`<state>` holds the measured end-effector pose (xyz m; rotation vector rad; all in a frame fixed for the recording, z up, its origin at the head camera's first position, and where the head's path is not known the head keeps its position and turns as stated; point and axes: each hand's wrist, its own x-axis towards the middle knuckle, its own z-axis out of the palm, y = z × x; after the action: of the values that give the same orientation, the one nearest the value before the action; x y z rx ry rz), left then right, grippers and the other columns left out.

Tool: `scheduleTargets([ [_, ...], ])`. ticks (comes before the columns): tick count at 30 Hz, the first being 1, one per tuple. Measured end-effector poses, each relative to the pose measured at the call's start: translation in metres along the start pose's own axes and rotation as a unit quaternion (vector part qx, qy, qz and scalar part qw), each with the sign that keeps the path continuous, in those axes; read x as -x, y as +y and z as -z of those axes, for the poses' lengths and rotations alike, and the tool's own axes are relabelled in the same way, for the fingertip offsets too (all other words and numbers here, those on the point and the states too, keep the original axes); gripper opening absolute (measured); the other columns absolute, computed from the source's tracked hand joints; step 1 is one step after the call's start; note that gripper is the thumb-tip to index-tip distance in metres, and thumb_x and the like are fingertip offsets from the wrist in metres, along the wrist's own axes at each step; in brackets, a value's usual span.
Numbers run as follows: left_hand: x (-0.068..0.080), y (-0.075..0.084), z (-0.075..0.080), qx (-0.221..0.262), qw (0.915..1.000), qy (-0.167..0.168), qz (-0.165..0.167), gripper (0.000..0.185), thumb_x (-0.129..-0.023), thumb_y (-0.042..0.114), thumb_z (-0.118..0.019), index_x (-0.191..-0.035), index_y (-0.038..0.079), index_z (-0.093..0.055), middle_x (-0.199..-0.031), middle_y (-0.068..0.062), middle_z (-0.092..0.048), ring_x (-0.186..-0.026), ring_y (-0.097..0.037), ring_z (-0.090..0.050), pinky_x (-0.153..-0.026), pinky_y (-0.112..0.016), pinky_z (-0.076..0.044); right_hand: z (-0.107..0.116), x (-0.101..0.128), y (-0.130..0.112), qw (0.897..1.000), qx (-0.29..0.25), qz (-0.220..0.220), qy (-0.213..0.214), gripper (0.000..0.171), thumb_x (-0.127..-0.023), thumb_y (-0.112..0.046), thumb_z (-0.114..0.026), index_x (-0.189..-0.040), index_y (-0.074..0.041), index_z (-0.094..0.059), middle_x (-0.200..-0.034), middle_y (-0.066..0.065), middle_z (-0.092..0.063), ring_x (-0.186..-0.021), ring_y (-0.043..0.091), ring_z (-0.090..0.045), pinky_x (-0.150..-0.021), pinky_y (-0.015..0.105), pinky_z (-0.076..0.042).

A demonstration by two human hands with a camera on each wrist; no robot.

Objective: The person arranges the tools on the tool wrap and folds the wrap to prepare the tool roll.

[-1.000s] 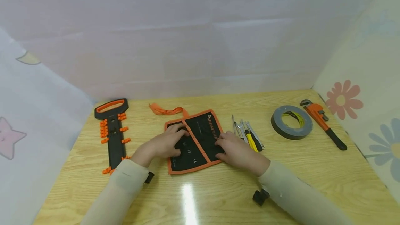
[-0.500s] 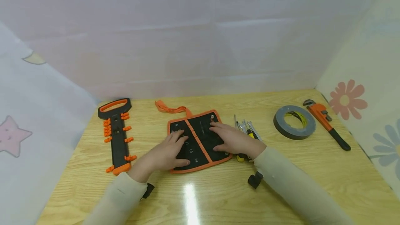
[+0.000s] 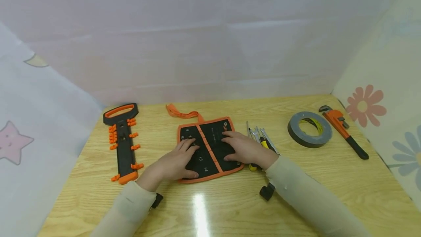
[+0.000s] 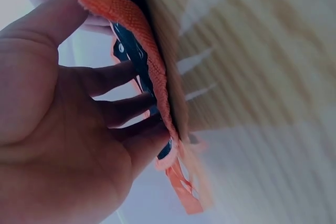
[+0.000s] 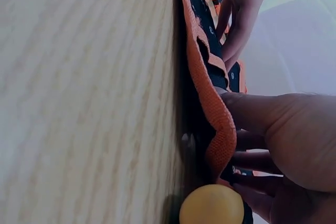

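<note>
A black tool pouch [image 3: 213, 134] with orange trim lies unrolled in mid-table, printed with numbers. My left hand [image 3: 173, 163] rests its spread fingers on the pouch's left panel; in the left wrist view the fingertips [image 4: 144, 100] meet the cloth just inside the orange edge. On the right panel lie the extended fingers of my right hand [image 3: 247, 150]. From the right wrist, its thumb [image 5: 247, 109] shows on the pouch near the wavy orange border. Beside that hand are several wrenches and screwdrivers [image 3: 264, 142], partly covered by it; a rounded yellow handle end [image 5: 211, 206] shows close up.
An orange strap [image 3: 181, 113] trails from the pouch's far edge. To the left lies a black rack with orange clips [image 3: 125, 149]. A roll of grey tape [image 3: 323, 134] and an orange pipe wrench [image 3: 338, 123] lie at the right. Fabric walls [image 3: 210, 46] enclose the table.
My right hand has moved from the pouch's right edge onto its panel, fingers straightening. My left fingers have spread, and the thumb has straightened. The view has shifted slightly.
</note>
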<state>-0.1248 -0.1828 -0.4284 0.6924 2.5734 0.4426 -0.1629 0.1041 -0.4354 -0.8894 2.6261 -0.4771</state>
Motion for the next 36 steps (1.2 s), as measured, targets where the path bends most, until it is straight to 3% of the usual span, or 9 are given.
scheduleTargets([
  [11,-0.008,-0.006,0.002,0.007,0.9998,-0.009,-0.014,0.092,-0.094,0.041,-0.086,-0.165,0.003,-0.04,-0.18,-0.02,-0.016,-0.167,-0.047,-0.013,-0.129,-0.063,-0.031,-0.004,0.01,-0.005,1.0,0.023,-0.012,0.018,0.07,-0.099,-0.039,-0.081,-0.152,0.001,-0.059,-0.169,0.021,-0.043,-0.155,0.041,-0.046,-0.124,0.054,-0.043],
  [24,-0.009,-0.005,0.003,0.004,0.9998,-0.006,-0.017,0.092,-0.093,0.039,-0.088,-0.163,0.002,-0.041,-0.179,-0.021,-0.017,-0.166,-0.046,-0.015,-0.128,-0.061,-0.033,-0.007,0.012,-0.004,0.999,0.026,-0.009,0.03,0.07,-0.099,-0.04,-0.081,-0.151,0.001,-0.06,-0.168,0.021,-0.044,-0.154,0.042,-0.047,-0.124,0.055,-0.043],
  [36,-0.009,-0.002,0.004,0.007,0.9998,-0.007,-0.017,0.092,-0.093,0.036,-0.088,-0.163,0.001,-0.041,-0.179,-0.022,-0.017,-0.166,-0.046,-0.015,-0.128,-0.061,-0.033,-0.005,0.022,0.006,0.996,-0.056,-0.006,0.068,0.065,-0.104,-0.032,-0.075,-0.156,0.001,-0.054,-0.167,0.02,-0.048,-0.152,0.041,-0.049,-0.121,0.058,-0.046],
])
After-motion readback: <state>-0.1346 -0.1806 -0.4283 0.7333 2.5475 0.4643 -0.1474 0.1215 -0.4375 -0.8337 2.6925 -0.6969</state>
